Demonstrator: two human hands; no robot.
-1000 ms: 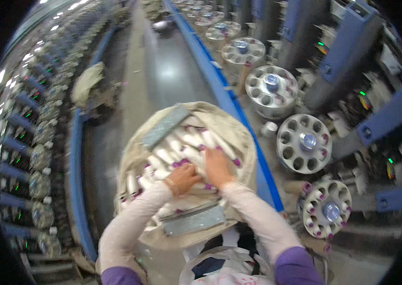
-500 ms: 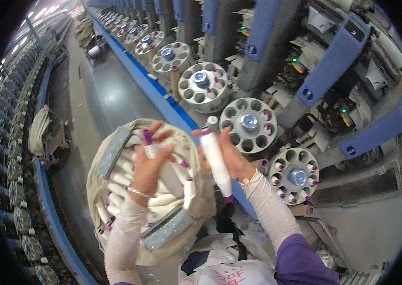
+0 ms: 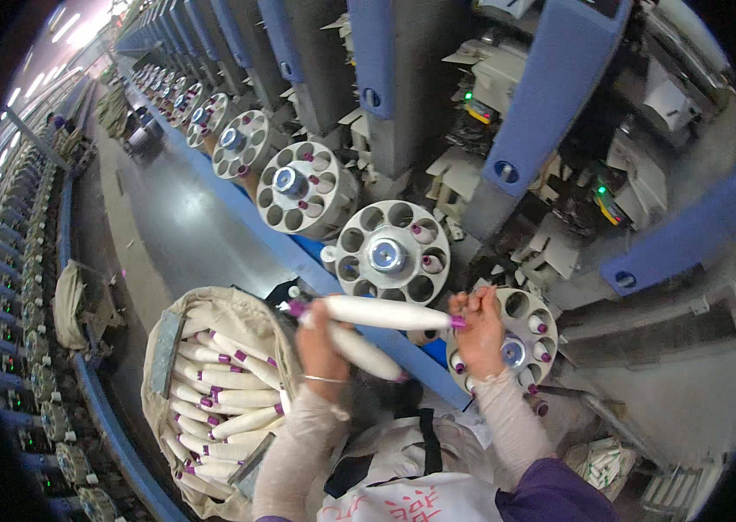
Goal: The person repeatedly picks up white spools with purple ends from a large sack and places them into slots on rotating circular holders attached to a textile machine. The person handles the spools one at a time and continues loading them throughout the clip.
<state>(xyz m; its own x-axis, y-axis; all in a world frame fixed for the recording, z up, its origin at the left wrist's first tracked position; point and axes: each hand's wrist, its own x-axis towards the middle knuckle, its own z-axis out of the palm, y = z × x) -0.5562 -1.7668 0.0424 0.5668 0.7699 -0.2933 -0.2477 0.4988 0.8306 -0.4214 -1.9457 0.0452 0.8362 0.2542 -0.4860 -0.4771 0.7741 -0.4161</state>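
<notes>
My left hand (image 3: 323, 355) grips two spindle-shaped white yarn bobbins with purple ends. The upper yarn bobbin (image 3: 385, 312) lies almost level, pointing right. Below it, the second yarn bobbin (image 3: 366, 352) slants down to the right. My right hand (image 3: 479, 337) is at the purple right tip of the upper bobbin, fingers bent and close together; whether they pinch a thread cannot be made out. To the left of my left hand stands a cloth-lined bin (image 3: 276, 315) full of similar bobbins. Beyond my hands is a round white magazine (image 3: 352, 265) with several pockets, some holding bobbins.
Another round magazine (image 3: 516, 304) stands partly behind my right hand, and more line the blue machine rail (image 3: 242, 228). Blue machine arms (image 3: 520, 113) rise at the right. A metal tube (image 3: 616, 418) and a container of bobbins (image 3: 604, 461) are at lower right. An aisle runs left.
My left hand has come out from over the bin and now holds both bobbins. The right hand has moved right, to the upper bobbin's tip. The view has shifted right along the machine.
</notes>
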